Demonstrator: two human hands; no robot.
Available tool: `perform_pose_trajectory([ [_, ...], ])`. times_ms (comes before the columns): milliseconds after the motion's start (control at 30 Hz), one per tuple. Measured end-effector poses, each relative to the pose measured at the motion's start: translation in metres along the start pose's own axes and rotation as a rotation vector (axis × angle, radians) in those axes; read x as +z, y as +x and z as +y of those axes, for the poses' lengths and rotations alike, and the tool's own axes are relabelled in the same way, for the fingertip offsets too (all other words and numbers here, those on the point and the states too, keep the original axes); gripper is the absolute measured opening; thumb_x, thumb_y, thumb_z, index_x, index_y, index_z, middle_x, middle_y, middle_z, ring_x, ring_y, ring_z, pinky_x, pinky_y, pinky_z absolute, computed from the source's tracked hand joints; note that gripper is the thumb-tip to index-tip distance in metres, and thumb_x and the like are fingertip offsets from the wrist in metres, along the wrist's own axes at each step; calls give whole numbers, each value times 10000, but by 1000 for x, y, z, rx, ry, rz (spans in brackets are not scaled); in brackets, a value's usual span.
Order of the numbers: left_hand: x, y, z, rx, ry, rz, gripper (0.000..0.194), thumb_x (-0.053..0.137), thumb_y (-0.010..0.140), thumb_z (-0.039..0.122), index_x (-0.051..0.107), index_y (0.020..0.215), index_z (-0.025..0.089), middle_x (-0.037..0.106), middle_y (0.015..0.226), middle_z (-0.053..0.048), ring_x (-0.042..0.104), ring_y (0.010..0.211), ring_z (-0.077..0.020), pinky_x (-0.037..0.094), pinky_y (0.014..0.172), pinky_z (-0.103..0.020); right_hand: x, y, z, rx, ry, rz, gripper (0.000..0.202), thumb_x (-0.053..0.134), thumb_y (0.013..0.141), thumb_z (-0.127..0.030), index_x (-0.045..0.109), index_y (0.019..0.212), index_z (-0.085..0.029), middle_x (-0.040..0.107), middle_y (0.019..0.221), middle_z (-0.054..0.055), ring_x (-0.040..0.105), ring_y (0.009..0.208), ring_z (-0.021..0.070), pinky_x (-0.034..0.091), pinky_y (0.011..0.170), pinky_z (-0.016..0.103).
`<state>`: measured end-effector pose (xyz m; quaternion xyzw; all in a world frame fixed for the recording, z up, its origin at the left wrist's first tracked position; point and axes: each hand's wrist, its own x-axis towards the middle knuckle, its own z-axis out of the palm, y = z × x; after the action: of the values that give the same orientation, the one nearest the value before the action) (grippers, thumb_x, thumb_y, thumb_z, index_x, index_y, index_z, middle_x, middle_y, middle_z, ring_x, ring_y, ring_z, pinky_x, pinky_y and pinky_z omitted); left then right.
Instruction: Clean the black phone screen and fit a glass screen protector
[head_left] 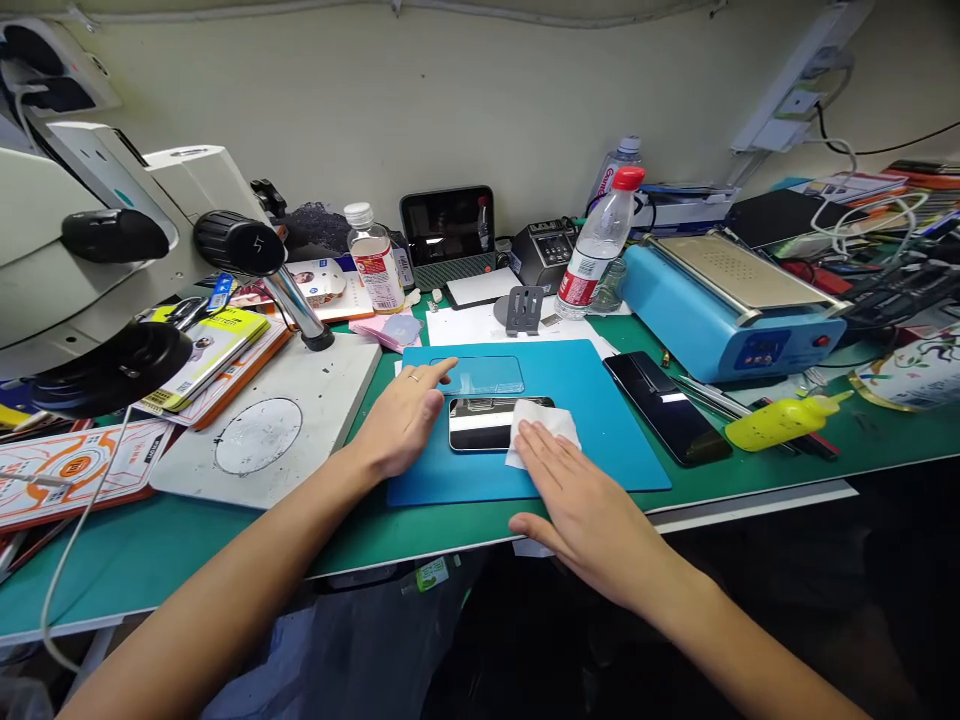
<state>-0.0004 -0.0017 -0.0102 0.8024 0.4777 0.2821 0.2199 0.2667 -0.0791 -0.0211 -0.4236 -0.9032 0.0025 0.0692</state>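
Observation:
A smartphone (477, 431) lies flat, screen up and reflecting light, on a blue mat (607, 430). My right hand (589, 510) presses a folded white tissue (556, 416) onto the phone's right end, fingers together and stretched over it, thumb apart. At the phone's left end rests my left hand (403, 420), its index finger extended and the others partly hidden; it seems to hold nothing. Just behind the phone is a clear screen-shaped sheet (491, 374) with a dark outline. To the right, a larger dark phone (664, 408) lies partly off the mat.
A microscope (90, 260) on a pale base (330, 400) takes up the left. Bottles (375, 265) and a phone stand (523, 310) are behind the mat. On the right sit a blue heating plate machine (720, 310), tweezers (712, 398) and a yellow squeeze bottle (780, 422).

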Motion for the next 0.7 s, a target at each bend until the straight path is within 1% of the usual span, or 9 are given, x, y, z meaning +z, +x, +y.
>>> perform_pose_trajectory([
  [100, 0, 0, 0, 6, -7, 4, 925, 2, 974, 750, 453, 1523, 158, 657, 1286, -129, 559, 1154, -291, 410, 1103, -514, 1, -1, 9, 40, -6, -4, 842, 351, 1024, -635, 394, 1555, 18, 376, 1622, 260, 403, 1502, 355, 431, 1188, 533],
  [233, 0, 1, -1, 17, 8, 12, 939, -11, 974, 746, 453, 1518, 138, 660, 1272, -132, 566, 1143, -286, 422, 1090, -505, 6, 13, 11, 137, 29, -6, 910, 326, 1008, -677, 374, 1555, 49, 341, 1630, 294, 341, 1530, 378, 384, 1212, 559],
  [300, 1, 1, -1, 21, 19, 17, 943, -21, 972, 744, 456, 1515, 139, 664, 1261, -134, 572, 1128, -284, 436, 1074, -499, 9, 27, 6, 211, 42, -9, 970, 309, 987, -719, 371, 1549, 70, 323, 1629, 317, 316, 1536, 401, 358, 1221, 574],
  [400, 1, 2, -1, 26, 27, 21, 934, -28, 973, 740, 471, 1501, 152, 674, 1245, -132, 584, 1097, -280, 453, 1051, -492, 11, 52, -13, 287, 61, -29, 1055, 300, 948, -782, 364, 1548, 84, 294, 1633, 331, 277, 1544, 423, 316, 1238, 574],
  [500, 2, 2, -2, 30, 28, 19, 921, -19, 977, 737, 476, 1494, 158, 674, 1251, -131, 585, 1089, -279, 463, 1030, -485, 14, 73, -39, 233, 115, -57, 1089, 305, 938, -795, 313, 1563, 97, 248, 1645, 332, 230, 1560, 413, 273, 1261, 555],
  [567, 2, 1, -2, 38, 37, 12, 898, -10, 988, 723, 479, 1489, 161, 673, 1250, -133, 588, 1088, -277, 470, 1015, -476, 14, 78, -53, 160, 153, -56, 1086, 319, 945, -783, 283, 1567, 106, 238, 1647, 329, 217, 1566, 404, 255, 1272, 541],
  [633, 3, 1, -3, 56, 49, -5, 888, -9, 994, 712, 484, 1482, 158, 674, 1239, -136, 591, 1089, -275, 473, 1010, -470, 13, 73, -58, 76, 184, -50, 1049, 350, 954, -761, 295, 1573, 83, 245, 1651, 308, 230, 1566, 392, 265, 1273, 533],
  [700, 3, 1, -3, 75, 55, -33, 886, -9, 996, 709, 482, 1482, 154, 666, 1248, -138, 583, 1113, -281, 464, 1026, -478, 9, 58, -52, 2, 192, -50, 977, 385, 969, -725, 348, 1570, 44, 271, 1653, 280, 265, 1558, 380, 301, 1261, 536],
])
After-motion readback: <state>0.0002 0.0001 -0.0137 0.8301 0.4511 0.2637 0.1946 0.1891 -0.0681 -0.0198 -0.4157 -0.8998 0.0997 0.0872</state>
